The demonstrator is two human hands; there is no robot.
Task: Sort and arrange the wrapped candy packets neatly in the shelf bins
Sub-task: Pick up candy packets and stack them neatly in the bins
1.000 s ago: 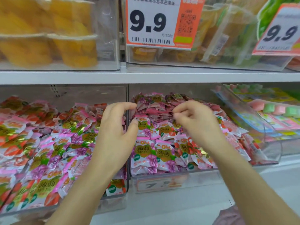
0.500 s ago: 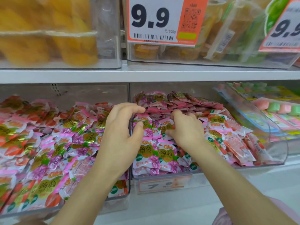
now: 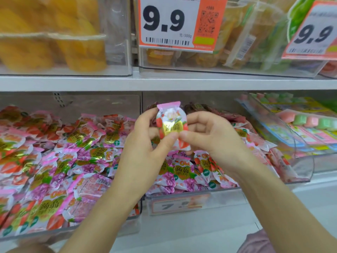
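A pink and white candy packet (image 3: 171, 121) with red strawberry print is held upright between both hands, above the middle bin. My left hand (image 3: 145, 143) pinches its left side with thumb and fingers. My right hand (image 3: 209, 137) pinches its right side and lower edge. Below them, the clear middle bin (image 3: 182, 196) holds several packets with purple grape print (image 3: 182, 172). The left bin (image 3: 135, 223) is heaped with mixed strawberry and grape packets (image 3: 54, 161).
A tilted clear bin (image 3: 300, 157) at the right holds pink and green block candies. The upper shelf (image 3: 164, 83) carries clear boxes of yellow fruit cups and orange 9.9 price tags (image 3: 173, 24). A faded price label (image 3: 180, 203) fronts the middle bin.
My right hand has lifted a strawberry packet out of the middle bin, and my left hand has moved right off the divider to take hold of it too.
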